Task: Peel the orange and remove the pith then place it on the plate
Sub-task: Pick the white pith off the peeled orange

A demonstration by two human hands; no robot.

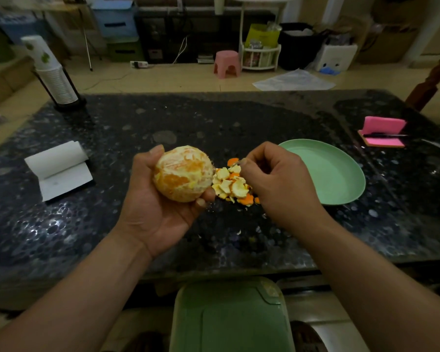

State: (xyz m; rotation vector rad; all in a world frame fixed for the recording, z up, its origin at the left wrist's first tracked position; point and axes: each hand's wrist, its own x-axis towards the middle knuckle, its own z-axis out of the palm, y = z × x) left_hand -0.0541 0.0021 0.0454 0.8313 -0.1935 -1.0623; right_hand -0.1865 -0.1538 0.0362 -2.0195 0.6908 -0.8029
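While our left hand [160, 207] cups the peeled orange [182, 172], pith-streaked, with fingers and thumb curled round it above the dark table [99, 224], our right hand [277, 179] hovers over the peel scraps [233, 185]. Its fingertips are pinched together, and we cannot tell whether they hold anything. The green plate [341, 179] sits just beyond.

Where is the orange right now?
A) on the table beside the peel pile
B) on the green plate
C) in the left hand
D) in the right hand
C: the left hand grips the mostly peeled orange above the table, well apart from the green plate.
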